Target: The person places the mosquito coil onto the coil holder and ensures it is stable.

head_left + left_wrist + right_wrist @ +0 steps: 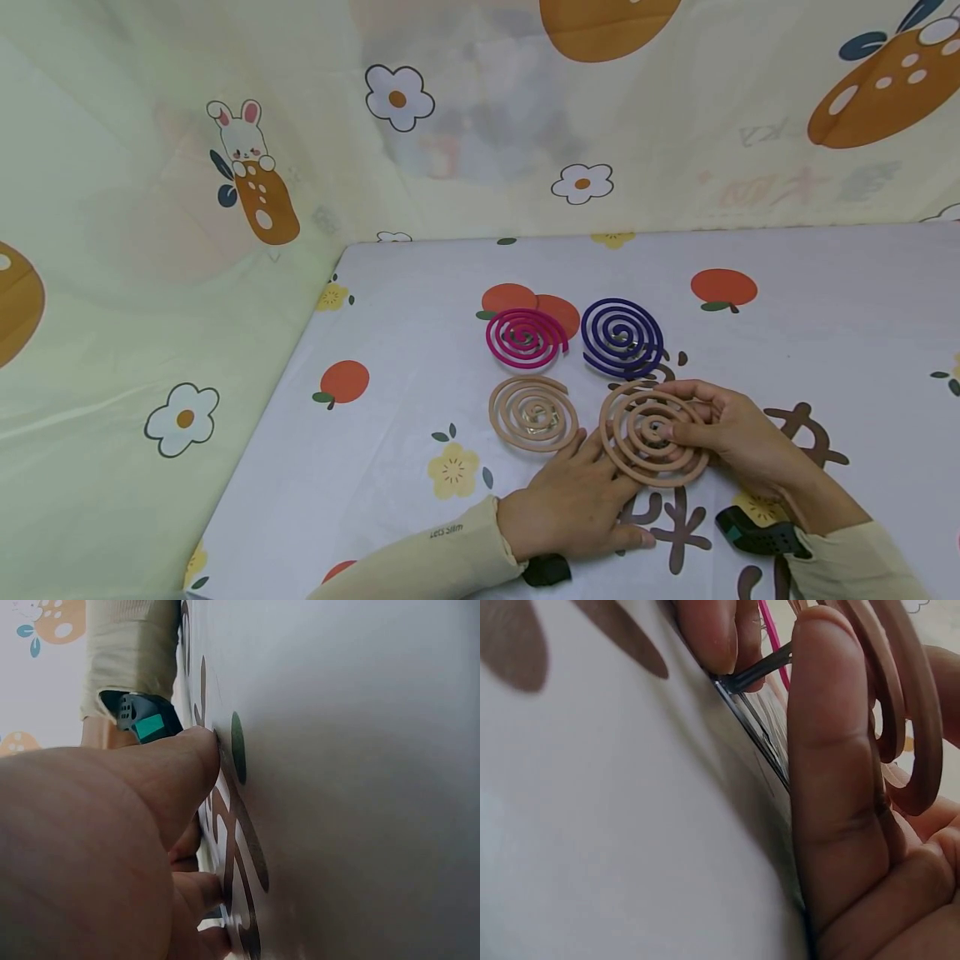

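Note:
My right hand point(735, 433) holds a tan mosquito coil point(657, 483) raised at a tilt, thumb near its middle. In the right wrist view, fingers point(829, 727) lie beside a thin metal stand point(761, 669) under the rings of that coil. My left hand point(573, 504) lies palm down on the table with spread fingers, some partly beneath the held coil's edge. Just past its fingertips is a second tan coil point(537, 417). Behind them sit a pink coil point(523, 337) and a dark blue coil point(622, 336), side by side.
A white cloth point(405, 333) printed with fruit, flowers and brown lettering covers the table. Patterned cloth walls point(480, 200) rise at the back and left. A dark wristband point(757, 533) sits at the right wrist.

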A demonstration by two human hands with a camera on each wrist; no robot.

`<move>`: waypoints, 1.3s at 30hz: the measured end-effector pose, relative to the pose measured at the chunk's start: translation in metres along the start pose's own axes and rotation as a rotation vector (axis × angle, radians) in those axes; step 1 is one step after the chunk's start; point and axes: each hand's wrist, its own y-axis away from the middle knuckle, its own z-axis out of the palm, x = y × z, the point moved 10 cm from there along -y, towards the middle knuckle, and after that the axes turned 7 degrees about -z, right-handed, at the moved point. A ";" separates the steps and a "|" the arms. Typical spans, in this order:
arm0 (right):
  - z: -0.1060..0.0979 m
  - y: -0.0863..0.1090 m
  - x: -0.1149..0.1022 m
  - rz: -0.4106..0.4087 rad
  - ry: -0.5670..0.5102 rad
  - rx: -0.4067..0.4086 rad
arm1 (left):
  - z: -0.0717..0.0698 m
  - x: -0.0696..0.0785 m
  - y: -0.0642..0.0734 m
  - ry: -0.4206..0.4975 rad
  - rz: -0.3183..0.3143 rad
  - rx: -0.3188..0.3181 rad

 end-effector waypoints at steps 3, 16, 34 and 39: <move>-0.001 0.000 0.001 0.006 0.004 0.000 | 0.000 0.000 0.000 -0.002 -0.001 -0.002; -0.010 0.002 0.003 -0.018 -0.075 -0.007 | -0.002 0.000 0.000 -0.064 -0.005 0.014; 0.000 0.001 0.001 0.006 0.019 -0.041 | -0.003 0.001 0.001 -0.042 0.003 0.016; 0.001 0.001 0.001 0.026 0.051 -0.025 | -0.002 0.001 0.001 -0.035 0.009 0.017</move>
